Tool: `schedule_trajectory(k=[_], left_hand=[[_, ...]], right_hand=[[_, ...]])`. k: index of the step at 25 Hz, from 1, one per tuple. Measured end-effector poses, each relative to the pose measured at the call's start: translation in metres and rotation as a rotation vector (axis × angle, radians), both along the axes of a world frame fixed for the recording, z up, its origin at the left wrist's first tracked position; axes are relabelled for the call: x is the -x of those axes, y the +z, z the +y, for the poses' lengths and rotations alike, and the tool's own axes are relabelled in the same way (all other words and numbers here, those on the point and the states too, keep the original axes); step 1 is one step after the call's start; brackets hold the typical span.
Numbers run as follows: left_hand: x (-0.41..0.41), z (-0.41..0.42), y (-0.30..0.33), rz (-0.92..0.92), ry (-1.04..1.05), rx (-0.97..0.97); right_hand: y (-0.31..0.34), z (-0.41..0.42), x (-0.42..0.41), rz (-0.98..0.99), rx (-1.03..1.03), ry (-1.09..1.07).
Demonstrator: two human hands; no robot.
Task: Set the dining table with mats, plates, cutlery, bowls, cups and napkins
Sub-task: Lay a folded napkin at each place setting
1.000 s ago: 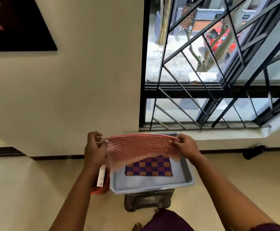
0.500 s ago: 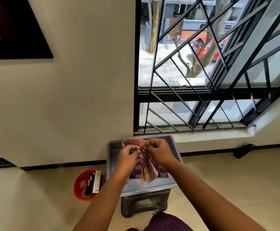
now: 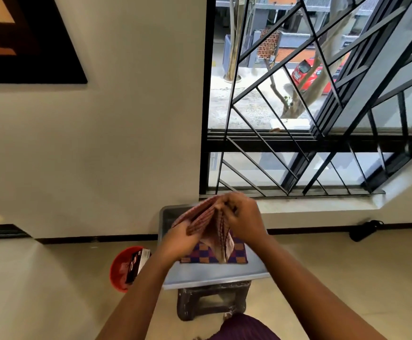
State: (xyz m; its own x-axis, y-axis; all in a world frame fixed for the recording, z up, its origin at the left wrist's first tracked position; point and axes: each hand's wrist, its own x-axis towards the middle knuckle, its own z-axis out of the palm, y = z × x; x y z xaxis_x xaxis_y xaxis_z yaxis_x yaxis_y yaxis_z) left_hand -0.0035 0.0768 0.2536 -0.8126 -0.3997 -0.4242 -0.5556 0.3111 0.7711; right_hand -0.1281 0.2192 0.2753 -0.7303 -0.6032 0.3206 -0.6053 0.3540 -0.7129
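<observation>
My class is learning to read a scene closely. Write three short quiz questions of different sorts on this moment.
1. True or false: both hands grip the red checked cloth.
2. What lies flat in the grey tray? A) purple and orange checked mat B) plate C) cup
3. Fill in: the tray rests on a dark ____.

Key:
1. True: the left hand and right hand hold it.
2. A, the mat.
3. Stool.

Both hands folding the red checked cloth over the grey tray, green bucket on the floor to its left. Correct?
Not quite: the bucket is red, not green, as the head view shows. The rest holds: left hand and right hand both grip the red checked cloth above the grey tray, with the bucket on the floor to its left.
</observation>
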Motion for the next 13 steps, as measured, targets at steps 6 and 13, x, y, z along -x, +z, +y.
schedule_trajectory(k=[6, 13], left_hand=[[-0.003, -0.031, 0.009, 0.286, -0.119, 0.611], [0.012, -0.034, 0.055, 0.643, -0.22, 0.222]], right_hand=[[0.014, 0.032, 0.034, -0.003, -0.16, -0.005], [0.03, 0.052, 0.055, -0.158, -0.219, -0.034]])
